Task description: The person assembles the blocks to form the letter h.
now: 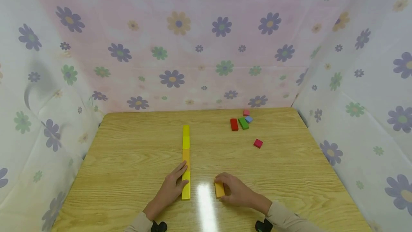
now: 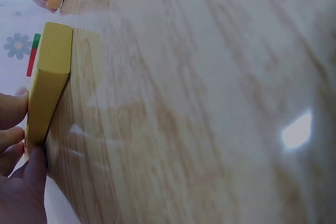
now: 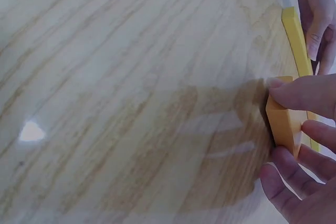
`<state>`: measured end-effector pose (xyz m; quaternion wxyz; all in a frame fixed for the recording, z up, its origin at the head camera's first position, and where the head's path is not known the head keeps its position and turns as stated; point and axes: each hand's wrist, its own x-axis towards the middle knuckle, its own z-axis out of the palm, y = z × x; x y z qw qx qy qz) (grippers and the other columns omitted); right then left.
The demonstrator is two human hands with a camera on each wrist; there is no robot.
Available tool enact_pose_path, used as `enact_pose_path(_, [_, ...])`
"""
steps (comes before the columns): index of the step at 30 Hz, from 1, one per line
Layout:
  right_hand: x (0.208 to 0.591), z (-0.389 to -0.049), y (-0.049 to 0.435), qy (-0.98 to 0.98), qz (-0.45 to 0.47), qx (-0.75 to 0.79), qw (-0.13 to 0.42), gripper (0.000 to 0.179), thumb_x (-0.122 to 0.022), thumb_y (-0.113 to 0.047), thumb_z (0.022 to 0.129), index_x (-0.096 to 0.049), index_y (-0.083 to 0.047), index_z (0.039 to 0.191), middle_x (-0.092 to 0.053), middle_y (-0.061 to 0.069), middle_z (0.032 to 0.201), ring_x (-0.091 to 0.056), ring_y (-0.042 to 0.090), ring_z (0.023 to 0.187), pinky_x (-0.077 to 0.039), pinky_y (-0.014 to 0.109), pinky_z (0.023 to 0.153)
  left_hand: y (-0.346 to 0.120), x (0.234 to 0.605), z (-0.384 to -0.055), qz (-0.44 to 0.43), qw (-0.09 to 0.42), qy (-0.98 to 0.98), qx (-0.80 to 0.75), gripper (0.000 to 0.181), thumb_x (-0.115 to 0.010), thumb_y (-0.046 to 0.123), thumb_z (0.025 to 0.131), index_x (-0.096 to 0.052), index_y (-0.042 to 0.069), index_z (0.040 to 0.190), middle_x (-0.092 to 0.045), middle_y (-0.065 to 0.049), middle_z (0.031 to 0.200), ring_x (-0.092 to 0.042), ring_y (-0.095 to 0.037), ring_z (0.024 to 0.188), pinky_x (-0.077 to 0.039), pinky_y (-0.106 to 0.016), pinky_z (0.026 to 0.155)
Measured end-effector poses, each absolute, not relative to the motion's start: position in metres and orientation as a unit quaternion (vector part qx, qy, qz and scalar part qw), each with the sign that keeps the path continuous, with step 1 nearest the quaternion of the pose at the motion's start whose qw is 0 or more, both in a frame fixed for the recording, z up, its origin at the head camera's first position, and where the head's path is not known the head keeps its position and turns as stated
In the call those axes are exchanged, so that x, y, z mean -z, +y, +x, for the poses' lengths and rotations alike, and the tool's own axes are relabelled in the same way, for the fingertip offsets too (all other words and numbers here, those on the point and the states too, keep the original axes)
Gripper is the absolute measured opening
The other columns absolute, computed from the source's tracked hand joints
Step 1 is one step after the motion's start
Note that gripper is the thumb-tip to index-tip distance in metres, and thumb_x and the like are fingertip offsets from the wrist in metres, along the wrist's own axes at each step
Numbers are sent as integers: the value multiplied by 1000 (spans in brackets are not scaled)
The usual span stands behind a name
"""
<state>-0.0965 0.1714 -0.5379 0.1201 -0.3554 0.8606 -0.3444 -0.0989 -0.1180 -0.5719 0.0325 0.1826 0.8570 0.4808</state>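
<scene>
On the table a straight row runs away from me: a yellow block (image 1: 186, 191) nearest, an orange block (image 1: 186, 155) beyond it, then two yellow pieces (image 1: 186, 137) at the far end. My left hand (image 1: 170, 185) rests on the row from its left side, fingers extended over the orange block and thumb on the near yellow block (image 2: 55, 51). To the right of the row, my right hand (image 1: 237, 191) pinches a separate orange block (image 1: 219, 190) between thumb and fingers. In the right wrist view this orange block (image 3: 283, 124) is at or close to the tabletop.
At the back right lie a red block (image 1: 234, 124), a green block (image 1: 243, 123), a small blue block (image 1: 249, 119) and a pink block (image 1: 246, 112). A crimson block (image 1: 258, 143) sits nearer. Flowered cloth (image 1: 206, 46) surrounds the table's back and sides.
</scene>
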Motion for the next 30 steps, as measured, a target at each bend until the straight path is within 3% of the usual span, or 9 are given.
enact_pose_path(24, [540,-98,172,864,-340,341,146,48,-75,-10,81,-55,-6,125,-48,10,131,-52,22,111,-51,25,81,-119,575,-100,186,25,859,-477,54,-63,10,91,-42,-4,139,-32,-10,151,-30,-28,136,-36,-44,103])
enact_pose_path(30, [535,-98,174,872,-344,318,143,48,-75,-21,83,-55,-8,126,-48,9,132,-52,19,111,-51,28,84,-118,576,-99,192,14,863,-466,54,-63,10,92,-42,-4,139,-33,-12,150,-32,-29,135,-36,-45,102])
